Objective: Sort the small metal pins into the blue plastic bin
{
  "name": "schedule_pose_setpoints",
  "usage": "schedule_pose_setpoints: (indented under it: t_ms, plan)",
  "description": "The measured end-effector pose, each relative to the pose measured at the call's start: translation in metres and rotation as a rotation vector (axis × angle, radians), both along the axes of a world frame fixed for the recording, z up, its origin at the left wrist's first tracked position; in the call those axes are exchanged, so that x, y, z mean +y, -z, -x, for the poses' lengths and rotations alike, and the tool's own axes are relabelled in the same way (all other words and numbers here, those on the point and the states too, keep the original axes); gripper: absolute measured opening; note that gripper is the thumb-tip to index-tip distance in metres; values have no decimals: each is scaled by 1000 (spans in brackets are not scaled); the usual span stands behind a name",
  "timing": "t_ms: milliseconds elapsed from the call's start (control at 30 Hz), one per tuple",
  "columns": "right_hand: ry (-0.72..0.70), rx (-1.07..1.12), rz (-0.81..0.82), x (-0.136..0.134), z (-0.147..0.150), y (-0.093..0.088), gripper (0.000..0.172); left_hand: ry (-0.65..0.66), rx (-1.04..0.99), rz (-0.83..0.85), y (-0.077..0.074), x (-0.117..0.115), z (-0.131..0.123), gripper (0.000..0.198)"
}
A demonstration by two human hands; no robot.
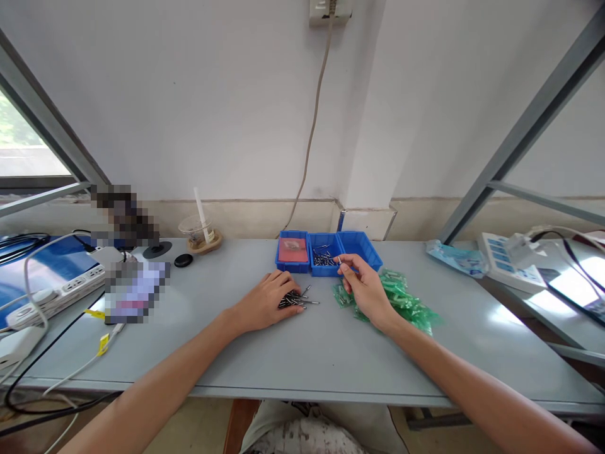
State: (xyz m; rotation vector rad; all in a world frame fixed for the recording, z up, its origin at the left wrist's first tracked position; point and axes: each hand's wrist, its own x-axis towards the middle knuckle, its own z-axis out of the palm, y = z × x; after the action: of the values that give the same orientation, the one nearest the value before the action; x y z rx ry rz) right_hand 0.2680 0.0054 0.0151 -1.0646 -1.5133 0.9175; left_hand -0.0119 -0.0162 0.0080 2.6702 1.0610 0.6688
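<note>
My left hand [269, 299] rests on the table, its thumb and fingers curled round a loose pile of thin, dark metal pins [309, 301]. Some pins stick out to the right of the fingertips. My right hand [362, 284] is at the near edge of the middle blue bin [325, 271], thumb and forefinger pinched together. A small shiny bit, apparently a metal pin [338, 260], shows at the fingertips. More small metal pieces [324, 257] lie inside that bin. Under and beside my right hand spreads a heap of small green plastic bags [409, 302].
To the left, a blue bin [293, 267] holds a red packet [293, 250]; another blue bin [362, 246] stands right. Further left are a clear cup [195, 232], a black disc [183, 260] and cables. A light-blue packet [456, 257] and power strip [513, 265] lie right.
</note>
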Motion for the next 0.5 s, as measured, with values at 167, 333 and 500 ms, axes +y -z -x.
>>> schedule_pose_setpoints:
  t_ms: [167,333,500]
  plan:
    - [-2,7,2,1,0,1,39,6,-3,17,-2,0,0,30]
    - [-11,50,-1,3,-2,8,34,10,-6,23,-2,-1,-1,25]
    - [-16,83,17,-1,0,3,34,5,-20,18,-1,0,-1,25]
